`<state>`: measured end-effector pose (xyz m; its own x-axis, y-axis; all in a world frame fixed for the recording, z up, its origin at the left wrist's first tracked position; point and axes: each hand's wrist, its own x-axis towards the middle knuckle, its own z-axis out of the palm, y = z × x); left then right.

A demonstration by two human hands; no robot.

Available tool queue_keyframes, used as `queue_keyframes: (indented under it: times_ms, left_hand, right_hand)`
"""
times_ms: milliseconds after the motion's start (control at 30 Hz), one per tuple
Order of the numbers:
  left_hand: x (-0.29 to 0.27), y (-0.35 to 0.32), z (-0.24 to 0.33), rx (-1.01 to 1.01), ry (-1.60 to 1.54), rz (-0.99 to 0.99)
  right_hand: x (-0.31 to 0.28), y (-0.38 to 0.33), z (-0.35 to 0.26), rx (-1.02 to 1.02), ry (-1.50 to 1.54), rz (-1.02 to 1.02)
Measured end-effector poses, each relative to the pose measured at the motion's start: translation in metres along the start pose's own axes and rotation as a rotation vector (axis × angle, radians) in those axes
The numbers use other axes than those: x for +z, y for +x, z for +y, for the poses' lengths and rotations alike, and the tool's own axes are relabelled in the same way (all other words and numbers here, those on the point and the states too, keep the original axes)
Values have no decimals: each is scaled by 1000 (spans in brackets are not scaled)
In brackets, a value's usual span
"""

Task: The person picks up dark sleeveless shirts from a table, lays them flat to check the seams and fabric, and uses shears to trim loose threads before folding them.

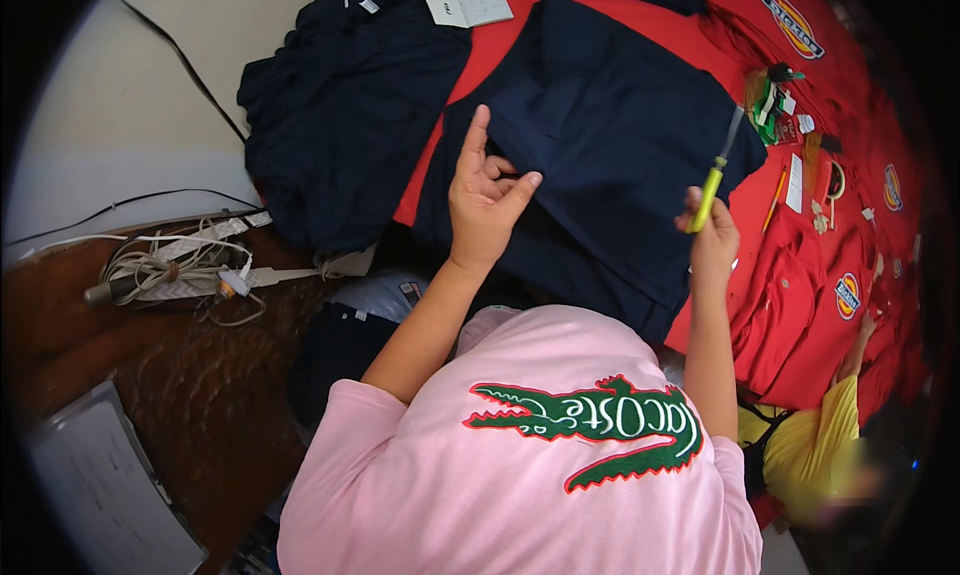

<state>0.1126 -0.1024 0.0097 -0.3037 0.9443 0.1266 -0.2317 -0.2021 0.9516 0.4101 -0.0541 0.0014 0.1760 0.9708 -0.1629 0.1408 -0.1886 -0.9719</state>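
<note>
A dark navy garment is spread over the red cloth in front of me. Over its left part is my left hand, index finger and thumb stretched apart, the other fingers curled, with nothing visible in it. My right hand, at the garment's right side, is closed round the handle of a tool with a yellow-green handle and slim metal blade. The blade points away from me, over the garment's right edge. Whether it is a pair of scissors seen edge-on, I cannot tell.
More navy cloth is heaped at left, near an open notebook. Red garments with round-edged patches cover the right, among small tools and a pencil. Bundled cables lie lower left. A person in a yellow sleeve is at right.
</note>
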Motion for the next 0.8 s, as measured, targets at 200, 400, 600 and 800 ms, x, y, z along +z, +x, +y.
queue_keyframes:
  times_ms: [200, 400, 600, 800]
  left_hand:
    - [-42, 13, -55, 102, 213, 254]
    - [-89, 3, -112, -148, 209, 226]
    - [-105, 0, -129, -125, 267, 185]
    - [-106, 10, -122, -208, 376, 11]
  right_hand:
    - [-104, 5, 54, 183, -110, 248]
    - [-201, -31, 142, 253, -885, 330]
    - [-188, -78, 150, 172, -1293, 430]
    - [-167, -82, 135, 408, -1443, 388]
